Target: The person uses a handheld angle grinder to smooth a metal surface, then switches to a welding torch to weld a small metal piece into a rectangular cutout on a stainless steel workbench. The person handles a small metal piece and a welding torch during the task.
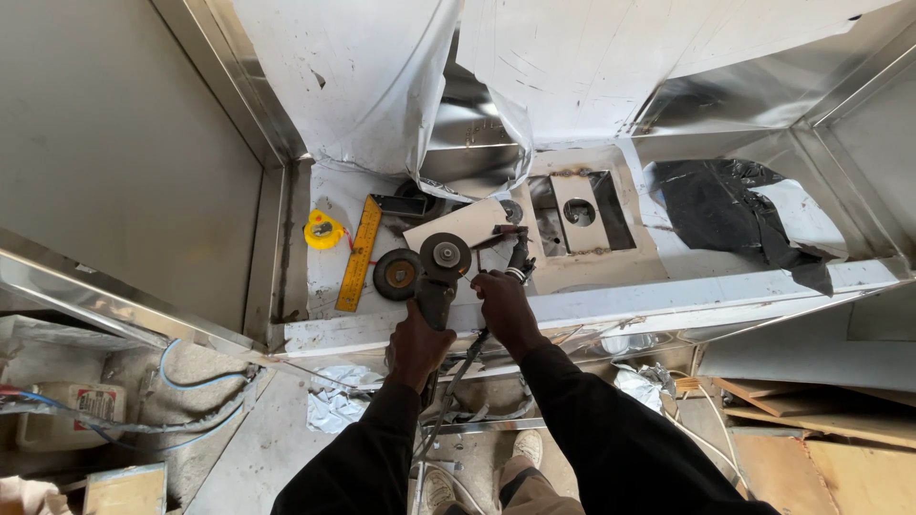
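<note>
Left hand (417,345) closed round dark body of angle grinder (439,277). Grey disc with round metal hub face-up, over steel worktop (592,305), beside loose rusty disc (398,274). Right hand (504,307) fisted on grinder's side handle (520,257). Yellow ruler (359,254) further left.

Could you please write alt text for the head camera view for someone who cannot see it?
A person's left hand and right hand hold an angle grinder over a stainless steel worktop. A yellow ruler, yellow tape measure and spare disc lie nearby.
</note>
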